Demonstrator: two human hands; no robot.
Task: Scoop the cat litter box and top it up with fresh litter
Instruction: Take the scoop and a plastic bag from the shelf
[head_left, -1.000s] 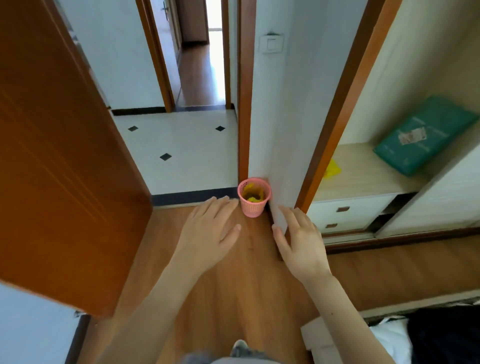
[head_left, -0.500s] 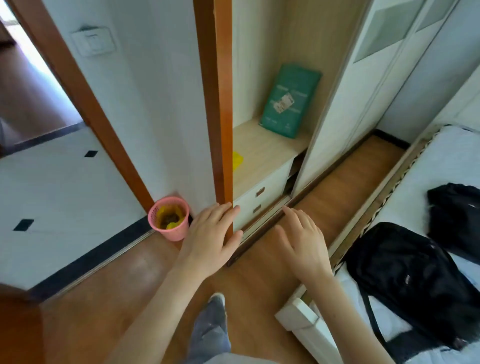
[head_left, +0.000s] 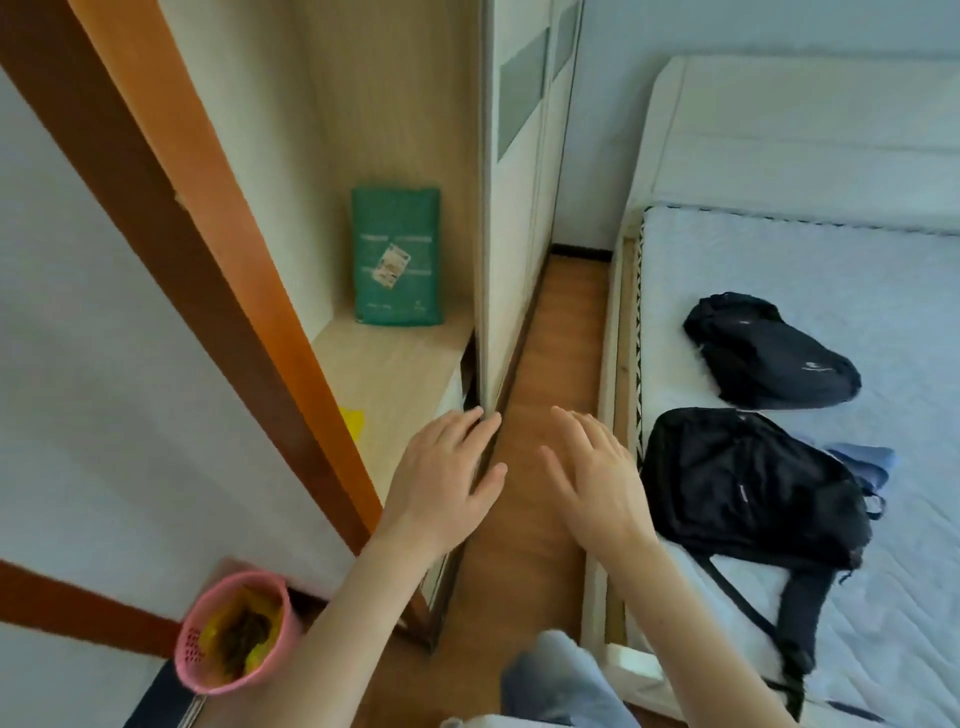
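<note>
Task status: nothing scooped, nothing topped up; both of your hands free.

Your left hand (head_left: 447, 480) and right hand (head_left: 597, 475) hover flat with fingers spread, palms down, holding nothing, over the strip of brown wooden floor (head_left: 550, 364) between the pale wardrobe (head_left: 511, 208) and the white bed frame (head_left: 615, 322). No litter box and no scoop is in view, so you have yet to reach them. One likely item: a green rectangular bag with a small label (head_left: 397, 254), standing upright against the back of the open light-wood shelf (head_left: 395, 364), well apart from your hands; it may be the fresh litter, though its print is too small to read. Also present: a pink mesh plastic waste bin (head_left: 234, 631) with yellow-lined contents, on the floor by the orange-brown door frame (head_left: 218, 291); two black fabric backpacks, the nearer (head_left: 748, 483) and the farther (head_left: 769, 353), lying on the pale blue mattress (head_left: 883, 571). All steps remain, by this showing.
</note>
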